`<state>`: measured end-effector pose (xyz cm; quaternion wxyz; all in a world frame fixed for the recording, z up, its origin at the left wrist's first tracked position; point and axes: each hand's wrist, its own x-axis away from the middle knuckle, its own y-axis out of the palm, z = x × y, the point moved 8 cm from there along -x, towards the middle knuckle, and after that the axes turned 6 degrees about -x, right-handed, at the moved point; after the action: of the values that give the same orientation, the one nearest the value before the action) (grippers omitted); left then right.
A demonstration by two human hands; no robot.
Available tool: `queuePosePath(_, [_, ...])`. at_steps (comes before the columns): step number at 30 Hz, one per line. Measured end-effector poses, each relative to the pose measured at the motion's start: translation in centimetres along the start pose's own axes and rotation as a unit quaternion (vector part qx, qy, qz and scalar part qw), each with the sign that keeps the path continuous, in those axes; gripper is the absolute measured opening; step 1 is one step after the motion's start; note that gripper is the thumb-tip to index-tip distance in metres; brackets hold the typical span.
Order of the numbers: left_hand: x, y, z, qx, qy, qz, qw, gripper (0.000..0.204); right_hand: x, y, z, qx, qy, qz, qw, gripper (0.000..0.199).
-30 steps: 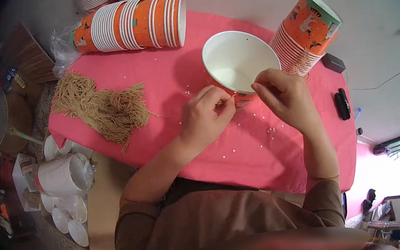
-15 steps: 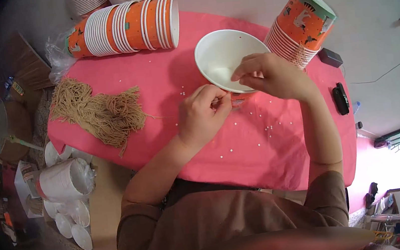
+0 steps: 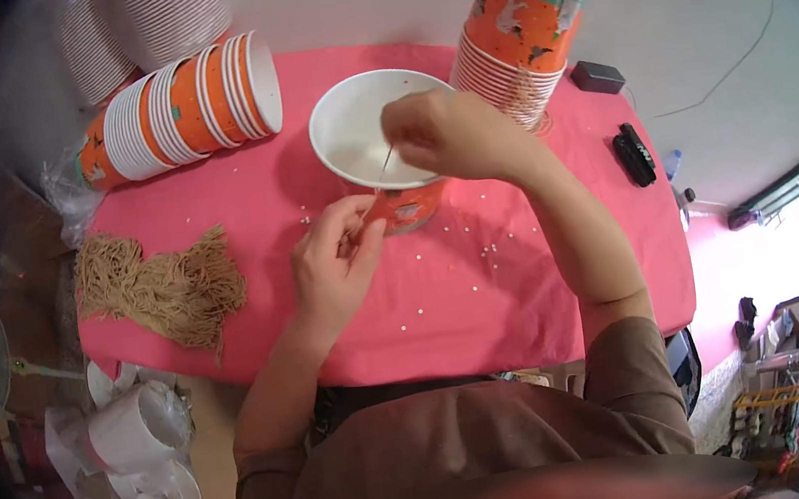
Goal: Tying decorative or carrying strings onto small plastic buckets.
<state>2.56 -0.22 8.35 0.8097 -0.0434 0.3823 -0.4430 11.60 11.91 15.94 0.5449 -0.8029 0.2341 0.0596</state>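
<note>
An orange paper bucket (image 3: 360, 139) with a white inside stands upright on the pink tablecloth (image 3: 484, 279). My right hand (image 3: 440, 133) reaches over its rim and pinches a thin string (image 3: 386, 160) inside the cup. My left hand (image 3: 335, 258) sits just outside the bucket's near wall, fingers pinched at the wall, apparently on the string's other end.
A lying stack of orange buckets (image 3: 179, 107) is at the back left, an upright stack (image 3: 517, 32) at the back right. A bundle of tan strings (image 3: 162, 286) lies on the left. Two black devices (image 3: 631, 153) rest at the right. White cups (image 3: 131, 436) sit below the table's left edge.
My right hand rose from beside the bucket's near wall to over its rim and into the cup. My left hand stayed at the outer wall.
</note>
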Motion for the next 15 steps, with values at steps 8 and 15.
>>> queuePosePath(8, [2.9, -3.4, -2.2, 0.071, 0.000, -0.115, 0.991, 0.012, 9.4, -11.0, 5.8, 0.271, 0.189, 0.263, 0.906, 0.008])
queuePosePath(15, [5.2, -2.7, -4.8, 0.270, -0.220, -0.282, 0.894, 0.015, 13.7, -13.8, 6.5, 0.422, 0.321, 0.256, 0.808, 0.013])
